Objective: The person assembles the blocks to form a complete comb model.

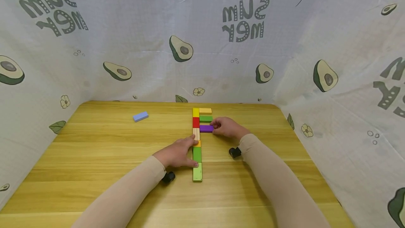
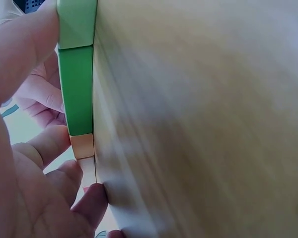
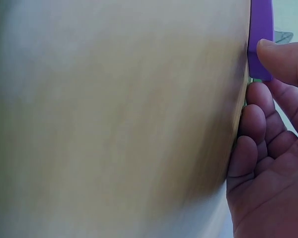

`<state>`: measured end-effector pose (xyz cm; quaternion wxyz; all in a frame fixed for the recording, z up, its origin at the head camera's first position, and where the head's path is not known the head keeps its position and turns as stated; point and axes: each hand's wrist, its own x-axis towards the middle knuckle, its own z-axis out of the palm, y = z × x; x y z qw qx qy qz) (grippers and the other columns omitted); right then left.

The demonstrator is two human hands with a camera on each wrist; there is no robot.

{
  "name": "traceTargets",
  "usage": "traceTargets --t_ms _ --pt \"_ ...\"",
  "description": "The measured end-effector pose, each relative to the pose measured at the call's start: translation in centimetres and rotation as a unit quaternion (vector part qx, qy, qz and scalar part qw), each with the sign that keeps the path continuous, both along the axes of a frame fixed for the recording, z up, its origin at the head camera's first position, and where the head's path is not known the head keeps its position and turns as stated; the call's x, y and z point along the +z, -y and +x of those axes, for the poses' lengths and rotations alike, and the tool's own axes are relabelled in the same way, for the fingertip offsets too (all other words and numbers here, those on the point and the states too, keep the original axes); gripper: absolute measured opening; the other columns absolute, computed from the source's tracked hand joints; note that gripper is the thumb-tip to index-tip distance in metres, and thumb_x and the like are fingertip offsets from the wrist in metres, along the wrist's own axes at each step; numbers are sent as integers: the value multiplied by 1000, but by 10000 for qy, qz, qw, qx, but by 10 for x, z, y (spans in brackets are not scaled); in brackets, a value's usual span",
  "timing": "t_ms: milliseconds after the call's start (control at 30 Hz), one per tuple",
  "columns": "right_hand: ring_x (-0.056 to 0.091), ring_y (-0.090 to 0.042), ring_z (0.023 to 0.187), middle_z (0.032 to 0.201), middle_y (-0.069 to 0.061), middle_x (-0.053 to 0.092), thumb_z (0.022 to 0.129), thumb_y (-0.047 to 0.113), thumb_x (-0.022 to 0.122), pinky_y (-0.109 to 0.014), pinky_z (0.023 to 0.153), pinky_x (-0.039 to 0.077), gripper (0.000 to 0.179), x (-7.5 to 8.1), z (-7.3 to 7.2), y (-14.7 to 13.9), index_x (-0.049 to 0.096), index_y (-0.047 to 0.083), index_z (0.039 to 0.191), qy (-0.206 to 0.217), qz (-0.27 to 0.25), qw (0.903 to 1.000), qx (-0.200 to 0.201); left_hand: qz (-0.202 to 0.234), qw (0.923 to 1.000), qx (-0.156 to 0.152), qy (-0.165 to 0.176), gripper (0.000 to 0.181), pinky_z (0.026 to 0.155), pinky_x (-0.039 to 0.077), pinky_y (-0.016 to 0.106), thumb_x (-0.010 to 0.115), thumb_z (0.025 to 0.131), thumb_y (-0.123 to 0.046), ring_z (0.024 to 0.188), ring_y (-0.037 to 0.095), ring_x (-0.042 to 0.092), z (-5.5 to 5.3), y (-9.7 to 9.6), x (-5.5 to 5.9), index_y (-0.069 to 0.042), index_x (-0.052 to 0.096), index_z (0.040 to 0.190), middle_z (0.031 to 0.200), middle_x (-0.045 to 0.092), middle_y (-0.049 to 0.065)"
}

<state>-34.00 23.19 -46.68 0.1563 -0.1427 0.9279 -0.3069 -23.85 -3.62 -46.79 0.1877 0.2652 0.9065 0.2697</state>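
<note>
A column of coloured blocks runs away from me down the table: a light green block [image 1: 197, 172], a green one [image 1: 197, 154], a small orange one [image 1: 198, 143], a bare wood one [image 1: 197, 133], a red one [image 1: 196, 122] and a yellow one [image 1: 196, 112]. My left hand [image 1: 178, 152] touches the column from the left, thumb at the light green block and spread fingers further up. On the column's right side, my right hand [image 1: 228, 127] pinches the end of a purple block [image 1: 206, 128], whose other end meets the column.
Beyond the purple block, a second green block [image 1: 206, 119] and a pale orange block [image 1: 205, 111] also stick out rightward from the column. A blue block [image 1: 140, 116] lies alone at the back left of the wooden table [image 1: 95, 157]. Printed cloth [image 1: 215, 80] hangs behind.
</note>
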Motion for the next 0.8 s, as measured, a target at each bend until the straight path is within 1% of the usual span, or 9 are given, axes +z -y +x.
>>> traceTargets --t_ms 233,333,567,800 --pt "58 -22 97 105 -8 67 97 15 74 -35 93 52 31 1 1 -1 71 5 126 -4 -14 10000 9 -182 9997 -13 -132 89 129 31 48 85 87 -49 159 35 31 -1 -3 0 -15 46 159 176 23 6" --pt "58 -21 96 105 -8 68 97 14 74 -35 93 52 31 1 0 -1 71 4 126 -32 -33 10000 55 -263 9994 -28 -237 89 128 34 47 85 86 -50 158 35 34 -2 -4 0 -15 46 158 175 26 6" --pt "58 -20 95 104 -8 68 96 13 74 -33 91 52 30 -1 1 -1 71 3 125 -8 -115 9999 7 -534 9971 -101 -524 90 125 39 47 85 85 -54 154 35 40 -1 -6 4 -14 47 157 173 31 9" --pt "59 -20 95 105 -8 69 96 12 74 -33 92 53 31 -1 2 0 71 3 125 19 -99 9999 -45 -703 9953 -112 -650 91 125 39 46 84 85 -57 155 34 40 0 -7 6 -15 47 157 173 32 8"
